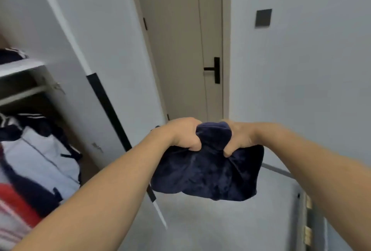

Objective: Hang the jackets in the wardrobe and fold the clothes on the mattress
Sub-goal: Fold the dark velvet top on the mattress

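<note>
A bunched dark navy garment (208, 170) of soft, plush fabric is held up in the air in front of the person, below and in front of a closed beige door (180, 50). The left hand (184, 134) is clamped on the garment's top left edge, fingers curled over the cloth and thumb pressed into it. The right hand (239, 138) is clamped on the top right edge in the same way. The two hands are close together, with a hump of fabric raised between them, and the rest of the garment hangs below them in loose folds.

To the left of the garment, an open white wardrobe (66, 54) is seen, its door (112, 110) edged with a black strip. Inside it, hanging clothes (38, 160) in white, navy and red are visible beneath a shelf (20, 67). On the door beyond the garment, a black lever handle (213, 69) is fixed. A dark square wall plate (263, 17) is mounted on the pale wall to the right of that door.
</note>
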